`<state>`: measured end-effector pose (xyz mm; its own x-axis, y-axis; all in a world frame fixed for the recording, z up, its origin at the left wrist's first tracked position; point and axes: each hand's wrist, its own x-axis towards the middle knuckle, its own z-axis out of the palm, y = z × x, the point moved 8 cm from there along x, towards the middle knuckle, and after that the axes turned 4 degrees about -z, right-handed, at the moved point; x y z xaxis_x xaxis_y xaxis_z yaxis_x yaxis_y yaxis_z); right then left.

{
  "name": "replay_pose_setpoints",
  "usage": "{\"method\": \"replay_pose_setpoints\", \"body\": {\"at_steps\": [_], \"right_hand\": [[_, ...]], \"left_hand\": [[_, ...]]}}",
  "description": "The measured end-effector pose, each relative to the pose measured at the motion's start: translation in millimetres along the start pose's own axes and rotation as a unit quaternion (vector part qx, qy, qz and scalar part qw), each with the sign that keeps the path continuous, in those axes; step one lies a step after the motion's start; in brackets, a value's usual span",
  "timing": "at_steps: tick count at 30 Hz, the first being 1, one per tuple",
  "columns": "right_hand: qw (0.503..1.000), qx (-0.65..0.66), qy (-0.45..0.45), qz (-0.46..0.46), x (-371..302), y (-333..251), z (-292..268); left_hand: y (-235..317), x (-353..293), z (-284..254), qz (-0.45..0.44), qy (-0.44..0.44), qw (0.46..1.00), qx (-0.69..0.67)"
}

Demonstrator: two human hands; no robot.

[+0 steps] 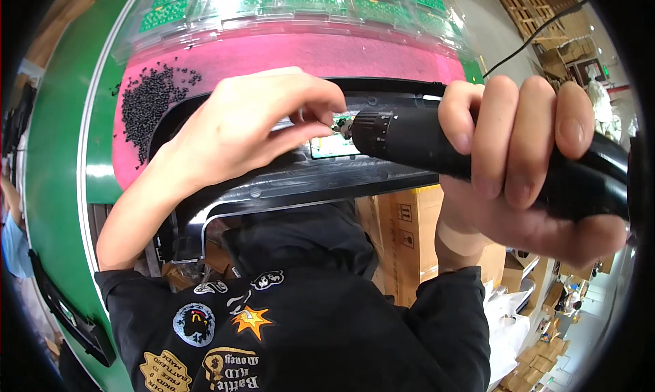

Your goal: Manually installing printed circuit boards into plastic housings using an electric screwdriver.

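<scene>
We drive a screw with the electric screwdriver (437,143) at the black housing (300,180).

Our right hand (525,160) is clenched around the screwdriver's black barrel, its tip meeting the small green circuit board (331,146) in the housing. Our left hand (252,129) pinches thumb and fingertips together at the tip. Black screws (147,105) lie heaped on the pink mat (307,54), left of the housing.

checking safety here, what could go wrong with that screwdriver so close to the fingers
The left hand pinches right at the tip of the electric screwdriver; a slip could likely jab the fingertips. The bit could also skid onto the small green circuit board. The loose black screws on the pink mat could scatter.
</scene>
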<state>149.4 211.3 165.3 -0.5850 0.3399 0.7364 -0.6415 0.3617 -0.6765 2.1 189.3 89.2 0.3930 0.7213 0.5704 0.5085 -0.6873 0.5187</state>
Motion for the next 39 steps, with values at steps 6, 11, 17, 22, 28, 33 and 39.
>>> {"method": "replay_pose_setpoints", "body": {"at_steps": [6,11,17,22,28,33,39], "right_hand": [[0.99,-0.032,0.13,0.032,-9.9,25.6,-45.9],[0.976,-0.084,0.186,0.079,-20.0,48.2,-68.1],[0.964,-0.096,0.226,0.102,-21.8,64.5,-77.4],[0.959,-0.123,0.223,0.122,-13.9,75.0,-75.0],[0.964,-0.105,0.187,0.157,-9.0,92.4,-76.5],[0.964,-0.135,0.167,0.156,-7.1,90.9,-66.5],[0.967,-0.14,0.156,0.143,-4.2,86.7,-58.7]], "left_hand": [[-22.2,-5.6,19.1,-0.047,-0.085,0.995,0.019],[-27.9,-9.7,34.3,-0.061,-0.148,0.986,0.041],[-43.2,-16.8,37.3,-0.098,-0.194,0.973,0.084],[-51.7,-17.9,31.5,-0.092,-0.182,0.975,0.092],[-57.1,-19.0,32.7,-0.145,-0.189,0.97,0.055],[-55.4,-20.6,33.8,-0.161,-0.194,0.966,0.052],[-56.0,-21.3,31.0,-0.161,-0.202,0.964,0.057]]}}
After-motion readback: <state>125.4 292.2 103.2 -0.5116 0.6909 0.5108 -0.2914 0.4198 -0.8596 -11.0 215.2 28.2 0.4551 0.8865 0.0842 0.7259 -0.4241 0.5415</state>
